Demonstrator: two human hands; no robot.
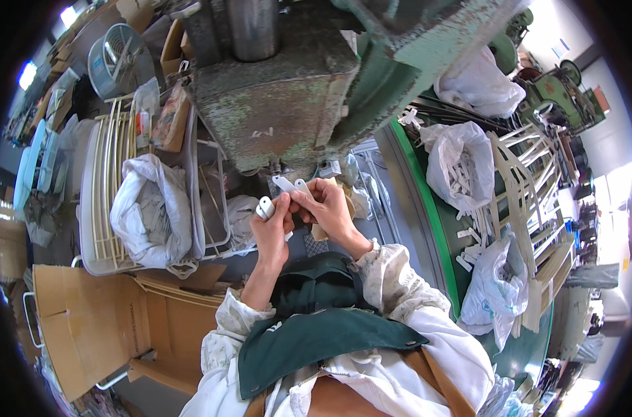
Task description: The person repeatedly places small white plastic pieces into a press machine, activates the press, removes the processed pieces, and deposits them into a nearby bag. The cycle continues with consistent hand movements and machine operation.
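Observation:
Both hands meet in front of my chest, just below the worn green press head. My left hand is closed around small white flat pieces with rounded ends, which stick out above its fingers. In a pinch, my right hand grips white flat strips with a hole near the rounded end. The fingertips of the two hands touch or nearly touch, and the lower parts of the strips are hidden behind them.
On the left, a white sack of small pale pieces sits in a plastic crate, above an open cardboard box. On the right, a green-edged table carries a bag of white parts, another plastic bag and loose strips.

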